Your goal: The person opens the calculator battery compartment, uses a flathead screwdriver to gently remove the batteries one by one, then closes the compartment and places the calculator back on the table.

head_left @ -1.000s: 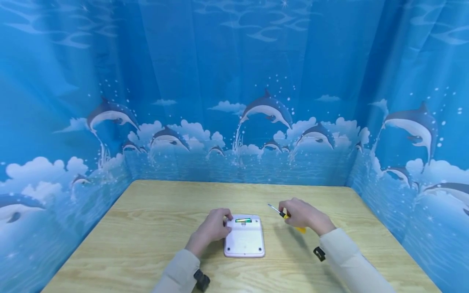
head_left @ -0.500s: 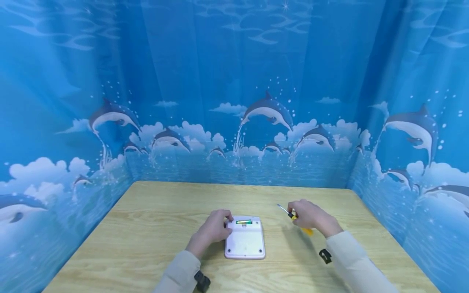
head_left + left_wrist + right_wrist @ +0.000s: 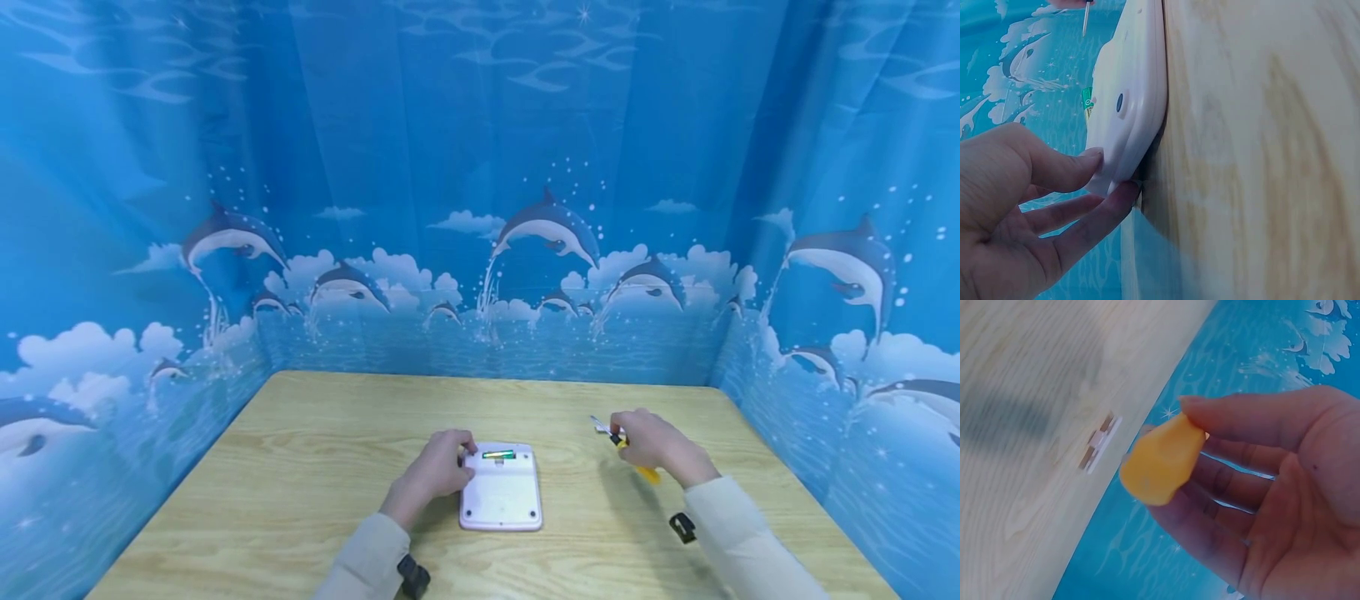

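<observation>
A flat white device (image 3: 501, 493), shaped like a desktop calculator, lies underside up with small dark feet at its corners. A green battery (image 3: 498, 455) sits in the open slot near its far edge. My left hand (image 3: 441, 463) pinches its far left corner, thumb on top and fingers at the lower edge in the left wrist view. To the right, over the table, my right hand (image 3: 654, 443) grips a screwdriver by its yellow handle (image 3: 1163, 459), the metal shaft pointing away and left. Beyond its tip lies a small white battery cover (image 3: 1100, 444).
The wood-grain table (image 3: 337, 417) ends at a back edge close behind the battery cover. A blue curtain (image 3: 465, 250) printed with dolphins surrounds it at the back and sides. Black wrist straps (image 3: 413, 575) show under both sleeves.
My right hand has moved to the right with the screwdriver, away from the white device. The small cover now shows by the screwdriver tip. The left hand keeps its hold on the corner.
</observation>
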Available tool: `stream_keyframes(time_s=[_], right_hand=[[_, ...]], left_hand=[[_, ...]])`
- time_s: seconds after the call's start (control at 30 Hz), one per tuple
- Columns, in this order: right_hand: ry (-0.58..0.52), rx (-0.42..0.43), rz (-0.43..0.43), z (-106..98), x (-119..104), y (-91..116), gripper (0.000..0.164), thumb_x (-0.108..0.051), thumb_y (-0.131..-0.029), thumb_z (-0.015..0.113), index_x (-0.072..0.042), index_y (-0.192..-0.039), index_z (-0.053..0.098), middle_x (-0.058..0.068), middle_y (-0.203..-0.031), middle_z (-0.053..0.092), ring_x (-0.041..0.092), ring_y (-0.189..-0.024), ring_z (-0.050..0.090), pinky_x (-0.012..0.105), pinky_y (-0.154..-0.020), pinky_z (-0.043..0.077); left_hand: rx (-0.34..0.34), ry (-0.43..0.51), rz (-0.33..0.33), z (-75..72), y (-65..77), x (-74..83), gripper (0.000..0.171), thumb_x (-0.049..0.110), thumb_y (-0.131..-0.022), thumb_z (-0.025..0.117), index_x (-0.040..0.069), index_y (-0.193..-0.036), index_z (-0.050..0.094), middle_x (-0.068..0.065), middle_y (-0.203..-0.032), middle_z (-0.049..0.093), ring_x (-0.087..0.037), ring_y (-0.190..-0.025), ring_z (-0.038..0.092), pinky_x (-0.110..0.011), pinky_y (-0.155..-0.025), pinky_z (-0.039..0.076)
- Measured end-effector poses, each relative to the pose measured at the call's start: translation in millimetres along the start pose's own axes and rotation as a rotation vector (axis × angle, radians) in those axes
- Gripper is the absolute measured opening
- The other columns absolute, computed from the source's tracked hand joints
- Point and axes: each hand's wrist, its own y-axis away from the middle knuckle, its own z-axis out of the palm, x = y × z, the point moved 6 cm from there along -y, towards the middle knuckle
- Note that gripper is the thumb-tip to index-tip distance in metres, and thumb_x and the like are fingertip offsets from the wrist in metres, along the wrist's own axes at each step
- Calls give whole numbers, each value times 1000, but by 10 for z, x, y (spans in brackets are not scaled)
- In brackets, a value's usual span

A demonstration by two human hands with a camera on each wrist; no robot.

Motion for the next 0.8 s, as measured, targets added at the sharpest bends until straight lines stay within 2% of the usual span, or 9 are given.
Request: stream_keyframes(time_s=[0.13, 0.47, 0.8], right_hand=[[-22, -4, 38, 3, 73, 17, 22, -1, -88, 70, 0, -109, 64, 8, -85, 64, 18, -68, 55, 33, -64, 48], [-61, 8, 88, -35, 227, 86, 21, -1, -88, 67, 2, -108, 62, 11, -86, 63, 17, -54, 56, 30, -54, 50], [-87, 11, 123, -65, 404, 117, 22, 2, -87, 63, 4, -108, 60, 14, -91, 63, 17, -52, 56, 30, -53, 50]], left_hand=[[-1, -5, 1, -3, -1, -1, 24, -1, -88, 74, 8, -109, 69, -5, -93, 62, -18, -75, 58, -29, -59, 49], [-3, 2, -5, -1, 2, -7, 24, -1, -88, 74, 8, -109, 69, -5, -93, 62, -18, -75, 58, -29, -59, 49], [-6, 4, -5, -3, 11, -3, 23, 0, -89, 74, 8, -110, 68, -5, -93, 62, -19, -74, 57, -29, -58, 48]])
